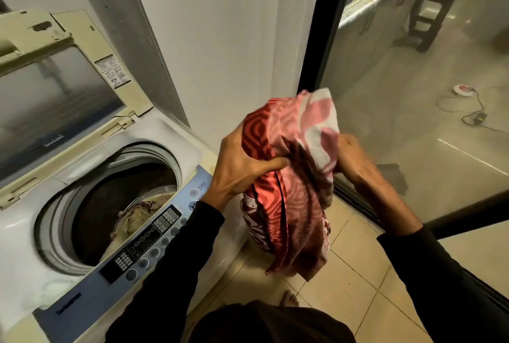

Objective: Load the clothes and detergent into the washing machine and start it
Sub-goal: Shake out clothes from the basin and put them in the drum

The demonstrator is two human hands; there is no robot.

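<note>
Red-and-pink patterned cloth (292, 166) is bunching in my gripping left hand (242, 166) and right hand (355, 158), needing lifting clear over the white top-loading washing machine (33, 232) rim.

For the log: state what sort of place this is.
Probably a home laundry corner: an open top-loading washing machine with clothes in its drum, tiled floor, and a glass sliding door.

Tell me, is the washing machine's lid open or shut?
Open. The lid is tipped up and back, and the drum below shows, with some cloth inside.
</note>
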